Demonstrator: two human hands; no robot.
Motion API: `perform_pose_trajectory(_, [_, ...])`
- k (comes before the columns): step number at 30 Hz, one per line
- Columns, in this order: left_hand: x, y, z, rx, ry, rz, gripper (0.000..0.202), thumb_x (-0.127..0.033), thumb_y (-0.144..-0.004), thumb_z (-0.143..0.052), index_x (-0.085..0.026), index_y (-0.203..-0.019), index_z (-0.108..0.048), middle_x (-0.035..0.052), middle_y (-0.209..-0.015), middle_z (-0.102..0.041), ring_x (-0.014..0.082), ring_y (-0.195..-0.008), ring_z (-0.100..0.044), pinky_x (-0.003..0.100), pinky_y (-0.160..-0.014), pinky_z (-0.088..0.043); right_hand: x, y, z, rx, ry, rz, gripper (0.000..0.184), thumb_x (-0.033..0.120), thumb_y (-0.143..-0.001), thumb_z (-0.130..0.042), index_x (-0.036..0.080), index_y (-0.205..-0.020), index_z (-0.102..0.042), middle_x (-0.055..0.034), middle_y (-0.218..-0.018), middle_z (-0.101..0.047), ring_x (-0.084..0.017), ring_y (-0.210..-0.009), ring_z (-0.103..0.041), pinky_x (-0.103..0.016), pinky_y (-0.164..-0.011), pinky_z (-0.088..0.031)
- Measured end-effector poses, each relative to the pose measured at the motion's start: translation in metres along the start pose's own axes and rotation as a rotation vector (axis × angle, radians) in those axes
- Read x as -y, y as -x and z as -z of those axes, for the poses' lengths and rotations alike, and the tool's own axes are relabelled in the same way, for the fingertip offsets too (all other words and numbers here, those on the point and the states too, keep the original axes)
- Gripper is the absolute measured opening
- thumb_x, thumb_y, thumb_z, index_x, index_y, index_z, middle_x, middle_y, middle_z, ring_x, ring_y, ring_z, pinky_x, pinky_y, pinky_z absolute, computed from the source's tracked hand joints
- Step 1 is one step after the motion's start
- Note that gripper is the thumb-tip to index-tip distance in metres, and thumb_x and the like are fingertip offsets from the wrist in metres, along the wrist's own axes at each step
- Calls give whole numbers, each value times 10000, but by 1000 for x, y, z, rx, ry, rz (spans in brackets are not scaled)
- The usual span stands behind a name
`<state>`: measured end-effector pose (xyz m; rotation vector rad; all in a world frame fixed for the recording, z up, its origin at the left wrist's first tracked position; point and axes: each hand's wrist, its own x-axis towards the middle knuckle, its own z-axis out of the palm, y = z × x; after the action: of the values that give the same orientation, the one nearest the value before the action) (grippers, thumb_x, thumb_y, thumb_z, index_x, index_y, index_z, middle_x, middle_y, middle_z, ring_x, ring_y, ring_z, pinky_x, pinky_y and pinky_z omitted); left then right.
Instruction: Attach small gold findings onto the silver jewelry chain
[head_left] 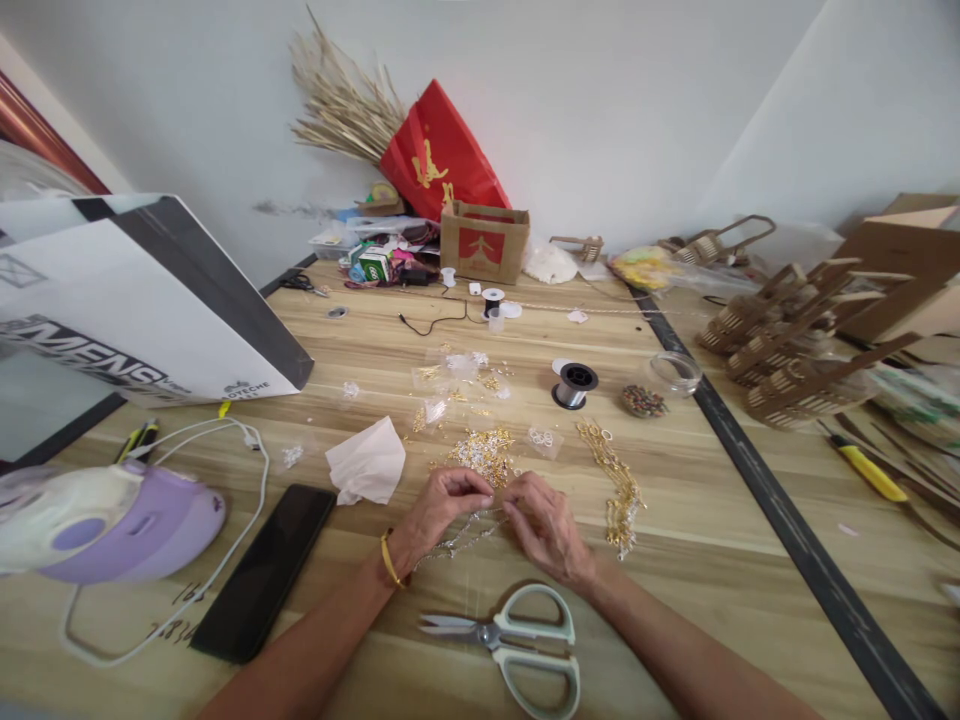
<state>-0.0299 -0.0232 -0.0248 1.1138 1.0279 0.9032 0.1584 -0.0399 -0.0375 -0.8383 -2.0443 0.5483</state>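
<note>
My left hand (442, 508), with a yellow bangle at the wrist, is pinched shut on a thin silvery beaded strand (461, 538) that trails toward my wrist. My right hand (546, 528) is curled beside it, fingertips pinching the same strand's end. Both hands rest on the wooden table (720, 560) just below a heap of small gold and silver pieces (484, 452). A gold chain (619, 485) lies to the right of my right hand. White-handled scissors (517, 642) lie between my forearms, near the table's front.
A black phone (266, 570), crumpled tissue (367, 462) and a purple device with a white cable (112, 520) lie left. A wire spool (574, 384), bead dish (643, 401) and glass lid (673, 372) sit behind. Bags, a white box and wooden baskets (787, 350) line the back and right.
</note>
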Motion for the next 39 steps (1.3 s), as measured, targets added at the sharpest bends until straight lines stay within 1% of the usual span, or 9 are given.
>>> perform_pose_trajectory(5, [-1,0,0,9,11,6,135,-225,-592,-790,-145,-671,-714,22,-696,-681,139,-693,-581,250,-688,-436,0,0,-1,5,-1,-18,83,163,-924,-474,206,-929,-545,-46,-829,-597,-168,-773,-563,-302,-674,-478])
perform_pose_trajectory(12, [-4,1,-2,12,0,22,131,-223,-583,-787,-146,-663,-716,19,-673,-676,136,-675,-573,247,-675,-432,-2,0,-2,-7,-15,-2,80,156,-917,-483,204,-921,-547,-40,-821,-594,-163,-763,-560,-295,-670,-477])
perform_pose_trajectory(24, [-2,1,-2,39,-21,18,153,-256,-593,-790,-148,-670,-713,24,-681,-680,141,-678,-578,255,-680,-437,-1,-2,-1,-8,0,19,75,169,-922,-475,212,-917,-536,-46,-813,-594,-170,-759,-567,-297,-655,-485])
perform_pose_trajectory(32, [-4,1,-3,49,5,32,175,-259,-551,-811,-145,-639,-712,23,-652,-679,139,-658,-576,258,-685,-443,-1,-2,-2,-16,-19,19,84,173,-919,-498,215,-953,-562,-49,-829,-607,-165,-751,-581,-289,-647,-498])
perform_pose_trajectory(35, [-5,1,-3,35,10,40,179,-259,-552,-814,-145,-655,-722,24,-655,-684,138,-654,-577,253,-673,-438,-2,-1,-3,-22,-26,25,106,169,-916,-508,220,-984,-572,-51,-841,-621,-166,-761,-592,-291,-657,-511])
perform_pose_trajectory(39, [-3,1,-1,20,-11,43,196,-291,-577,-808,-147,-688,-733,30,-681,-697,150,-678,-591,263,-693,-442,-4,0,-3,-32,3,22,109,184,-919,-509,221,-994,-578,-52,-845,-630,-171,-770,-611,-294,-663,-526])
